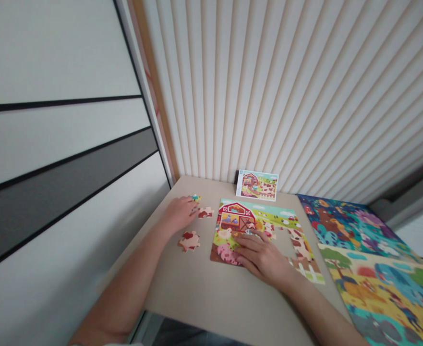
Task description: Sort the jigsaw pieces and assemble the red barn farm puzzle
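A farm jigsaw puzzle (229, 245) lies partly assembled on the table, with a red barn, a pink pig and a fence. There is a gap right of its middle, where the tabletop shows. My right hand (263, 257) lies over the middle of the puzzle, fingers stretched out, covering part of the picture. At the table's left side, my left hand (180, 213) reaches with its fingertips at a small colourful puzzle piece (196, 197) and a brown-and-cream puzzle piece (206, 212). Nearer to me, another loose puzzle piece (189, 241) lies below that hand.
A reference picture card (257, 185) stands behind the puzzle against the pleated curtain (269, 86). To the right lie a dark blue puzzle (355, 226) and a yellow safari puzzle (384, 293). White panels (63, 144) rise close on the left of the table (211, 298).
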`<control>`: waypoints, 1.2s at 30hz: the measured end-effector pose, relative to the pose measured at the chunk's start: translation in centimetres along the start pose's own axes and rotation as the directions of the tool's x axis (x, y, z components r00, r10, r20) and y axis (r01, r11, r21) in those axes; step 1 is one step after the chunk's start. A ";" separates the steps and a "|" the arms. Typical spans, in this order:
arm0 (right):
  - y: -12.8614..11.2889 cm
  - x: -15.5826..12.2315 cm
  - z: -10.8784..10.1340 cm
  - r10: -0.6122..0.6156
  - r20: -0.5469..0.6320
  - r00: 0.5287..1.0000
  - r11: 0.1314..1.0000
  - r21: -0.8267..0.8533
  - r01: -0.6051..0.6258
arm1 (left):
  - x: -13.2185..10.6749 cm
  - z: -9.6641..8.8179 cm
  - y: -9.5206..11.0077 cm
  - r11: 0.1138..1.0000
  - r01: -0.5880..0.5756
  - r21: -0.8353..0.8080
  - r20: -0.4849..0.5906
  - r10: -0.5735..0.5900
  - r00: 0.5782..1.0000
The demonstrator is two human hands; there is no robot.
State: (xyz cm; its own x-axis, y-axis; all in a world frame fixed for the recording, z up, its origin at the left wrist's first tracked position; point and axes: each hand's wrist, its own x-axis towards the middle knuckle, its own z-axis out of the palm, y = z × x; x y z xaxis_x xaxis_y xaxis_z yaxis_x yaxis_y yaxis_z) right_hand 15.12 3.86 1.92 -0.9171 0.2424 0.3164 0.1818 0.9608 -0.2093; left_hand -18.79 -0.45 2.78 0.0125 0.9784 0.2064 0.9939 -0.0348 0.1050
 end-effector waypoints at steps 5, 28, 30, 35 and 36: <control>-1.2 0.2 -0.5 -0.068 -0.056 0.996 0.998 0.010 0.069 | -0.9 0.2 -2.8 0.958 0.270 0.098 0.109 -0.280 0.954; -1.8 0.2 0.2 -0.075 -0.023 0.997 0.987 0.139 0.077 | 0.3 1.1 1.7 0.765 0.061 -0.642 0.019 -0.064 0.998; -1.7 0.2 0.2 0.013 -0.049 0.999 0.988 0.154 -0.005 | 0.3 1.4 3.3 0.605 0.053 -0.795 0.057 -0.013 0.998; -1.0 0.2 0.4 0.342 -0.119 0.932 0.900 0.325 -0.289 | -0.2 2.4 6.4 0.381 0.043 -0.924 0.110 0.156 0.982; -0.8 0.2 0.4 0.406 -0.132 0.904 0.865 0.377 -0.333 | -0.3 2.6 6.9 0.363 0.046 -0.931 0.119 0.183 0.976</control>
State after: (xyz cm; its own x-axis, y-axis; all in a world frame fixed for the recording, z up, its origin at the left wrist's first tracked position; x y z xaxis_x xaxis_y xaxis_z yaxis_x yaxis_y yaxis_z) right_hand 14.61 3.06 1.78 -0.7087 0.6268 0.3237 0.3287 0.6994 -0.6347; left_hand -11.66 -0.48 0.91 0.2070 0.9727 0.1046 0.2591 -0.1576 0.9529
